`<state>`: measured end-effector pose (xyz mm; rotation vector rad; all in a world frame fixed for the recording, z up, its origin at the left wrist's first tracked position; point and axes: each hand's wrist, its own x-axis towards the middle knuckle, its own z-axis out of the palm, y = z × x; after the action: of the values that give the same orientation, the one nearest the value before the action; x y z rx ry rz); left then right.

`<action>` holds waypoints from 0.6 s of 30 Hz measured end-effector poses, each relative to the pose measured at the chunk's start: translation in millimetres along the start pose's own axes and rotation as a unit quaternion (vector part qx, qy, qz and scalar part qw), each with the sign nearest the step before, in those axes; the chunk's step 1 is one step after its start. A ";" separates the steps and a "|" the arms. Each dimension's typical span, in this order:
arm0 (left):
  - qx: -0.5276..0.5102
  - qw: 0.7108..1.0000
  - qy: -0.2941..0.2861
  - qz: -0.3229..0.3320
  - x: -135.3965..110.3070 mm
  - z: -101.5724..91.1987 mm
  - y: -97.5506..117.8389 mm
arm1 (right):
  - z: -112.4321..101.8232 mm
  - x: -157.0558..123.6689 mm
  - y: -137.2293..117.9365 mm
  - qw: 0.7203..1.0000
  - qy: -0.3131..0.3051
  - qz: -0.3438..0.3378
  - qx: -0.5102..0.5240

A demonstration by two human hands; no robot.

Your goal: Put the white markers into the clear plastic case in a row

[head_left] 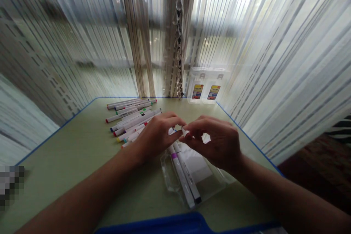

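Observation:
My right hand [216, 139] is closed, its fingertips pinching a white marker [185, 131] with a dark red end, seen nearly end-on. Thumb and fingers of my left hand [157, 131] close on the far side of the same marker, so most of it is hidden. Below the hands lies a clear plastic case [170, 175]. Two white markers rest in it side by side: one with a purple band [181, 175], the other with a dark end [190, 177]. Left of my left hand, several white markers with coloured ends [128, 117] lie loosely on the table.
The pale green table [90, 142] has a blue edge. A second clear case [208, 84] with two yellow-and-blue labels stands upright at the back, against string curtains [153, 44]. A blue tray-like object [164, 225] lies at the front edge. A pixelated item [9, 184] is at far left.

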<state>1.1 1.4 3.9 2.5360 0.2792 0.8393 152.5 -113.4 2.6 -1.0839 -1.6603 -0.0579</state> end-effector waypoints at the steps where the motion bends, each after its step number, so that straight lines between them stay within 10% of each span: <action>1: -0.001 1.000 -0.002 -0.001 -0.2 0.2 0.2 | 0.0 -0.3 0.1 1.000 -0.001 0.000 0.001; 18: 0.001 1.000 -0.007 0.004 -0.5 -0.5 -1.3 | 0.3 -1.1 0.5 1.000 -0.001 0.008 -0.015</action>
<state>0.3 2.6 3.4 2.5441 0.2668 0.8249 152.6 -113.6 1.3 -1.1200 -1.6569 -0.0723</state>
